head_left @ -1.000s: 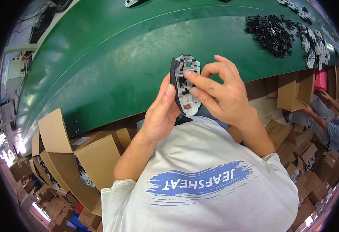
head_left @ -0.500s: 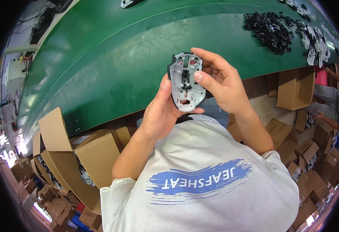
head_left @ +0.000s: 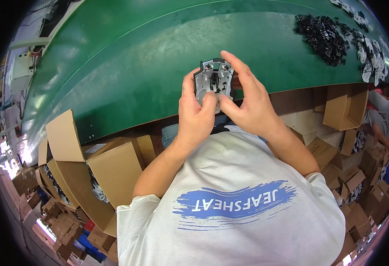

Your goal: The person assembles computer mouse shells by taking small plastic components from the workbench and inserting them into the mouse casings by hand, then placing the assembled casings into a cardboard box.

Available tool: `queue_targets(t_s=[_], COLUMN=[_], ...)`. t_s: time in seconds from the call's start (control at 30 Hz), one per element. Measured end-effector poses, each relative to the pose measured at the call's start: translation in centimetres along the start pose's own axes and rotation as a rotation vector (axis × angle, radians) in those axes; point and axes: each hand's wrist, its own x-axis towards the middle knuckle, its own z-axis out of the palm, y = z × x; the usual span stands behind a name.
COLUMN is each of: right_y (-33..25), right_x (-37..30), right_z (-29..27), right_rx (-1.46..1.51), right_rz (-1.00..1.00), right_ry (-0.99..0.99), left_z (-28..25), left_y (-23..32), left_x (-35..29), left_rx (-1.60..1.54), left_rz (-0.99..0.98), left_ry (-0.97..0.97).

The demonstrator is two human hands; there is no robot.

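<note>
Both my hands hold one grey plastic shell part with black inner pieces, its inside facing me. My left hand grips its left and lower edge, thumb pressed on the lower middle. My right hand holds the right side, with the index finger curled over the top right corner. The part is raised just above the near edge of the green conveyor belt.
A pile of black plastic parts and grey and white shells lies far right on the belt. Open cardboard boxes stand at my left, more boxes at right. Another person's arm shows at far right.
I have turned the shell from edge-on to face me and shifted it slightly left. My right fingers have moved from its front to its right edge and top.
</note>
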Motion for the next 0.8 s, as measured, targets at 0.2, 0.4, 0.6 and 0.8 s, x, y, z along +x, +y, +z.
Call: queue_targets(t_s=[0.2, 0.4, 0.6, 0.8], right_y=[0.9, -0.1, 0.8, 2.1], right_x=[0.3, 0.0, -0.2, 0.2], right_z=[1.1, 0.4, 0.7, 0.7], right_rx=[-0.164, -0.178, -0.157, -0.177], right_rz=[-0.126, -0.025, -0.009, -0.052], right_ry=[0.138, 0.126, 0.080, 0.103], left_z=[-0.2, -0.2, -0.1, 0.4], left_y=[1.1, 0.3, -0.6, -1.5], left_x=[0.1, -0.2, -0.4, 0.1], left_rx=[0.162, 0.203, 0.203, 0.318], left_rz=[-0.035, 0.010, -0.039, -0.004], left_ry=[-0.018, -0.065, -0.060, -0.042])
